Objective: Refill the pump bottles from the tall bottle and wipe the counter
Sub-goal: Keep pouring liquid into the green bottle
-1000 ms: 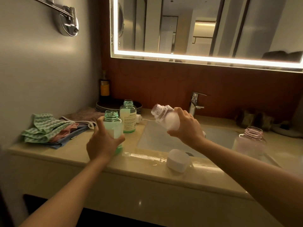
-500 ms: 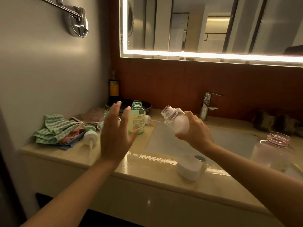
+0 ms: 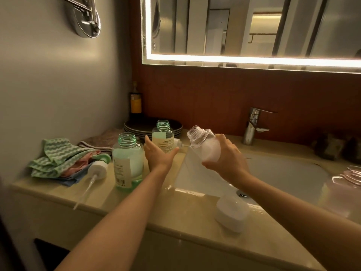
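My right hand (image 3: pixel 228 162) is wrapped around the lower half of a clear bottle (image 3: pixel 204 145) of white liquid. I hold it tilted over the left rim of the sink basin (image 3: pixel 277 173), with its open threaded neck pointing up and left. My left hand (image 3: pixel 159 155) is released, its fingers straight and its thumb spread. It reaches in front of the rear green-necked bottle (image 3: pixel 163 133) and covers that bottle's lower part; I cannot tell whether the palm touches it.

A larger uncapped green-tinted bottle (image 3: pixel 129 165) stands upright just left of my left wrist. Beside it lies a white pump head (image 3: pixel 98 169), its dip tube running toward the counter's (image 3: pixel 136 210) front edge. A second pump head (image 3: pixel 177 142) lies between the rear bottle and the clear bottle's neck.

Folded cloths (image 3: pixel 56 160) are heaped at the far left — green zigzag on top, pink and blue beneath. A stack of dark plates (image 3: pixel 136 127) sits behind the bottles, and an amber bottle (image 3: pixel 135 103) stands in the corner. A white cap (image 3: pixel 232 215) rests near the front edge below my right forearm, and an open pink bottle (image 3: pixel 344 189) stands at the right edge. The faucet (image 3: pixel 253 125) rises behind the basin.
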Available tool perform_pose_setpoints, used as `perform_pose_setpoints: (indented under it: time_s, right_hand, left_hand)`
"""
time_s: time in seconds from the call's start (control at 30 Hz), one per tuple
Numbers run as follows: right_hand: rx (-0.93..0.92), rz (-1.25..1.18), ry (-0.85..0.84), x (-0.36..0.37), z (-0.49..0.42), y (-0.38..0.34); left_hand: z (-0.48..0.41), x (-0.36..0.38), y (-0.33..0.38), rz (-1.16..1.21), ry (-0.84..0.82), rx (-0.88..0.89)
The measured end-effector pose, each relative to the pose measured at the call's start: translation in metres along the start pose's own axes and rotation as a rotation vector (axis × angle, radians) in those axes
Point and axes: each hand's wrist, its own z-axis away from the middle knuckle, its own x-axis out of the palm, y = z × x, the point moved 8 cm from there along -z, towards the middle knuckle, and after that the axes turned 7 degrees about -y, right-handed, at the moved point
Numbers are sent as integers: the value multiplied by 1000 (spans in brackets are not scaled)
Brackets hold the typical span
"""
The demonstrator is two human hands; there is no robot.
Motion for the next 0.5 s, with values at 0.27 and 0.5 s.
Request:
perform_pose_setpoints:
  time_s: [0.27,0.5]
  right_hand:
    - [10,11,-22,4,-10,8]
    - [14,27,-11,-7,-6,18]
  left_hand:
    - [-15,5,8,-133,135,45]
    - [-4,8,12,-145,100,89]
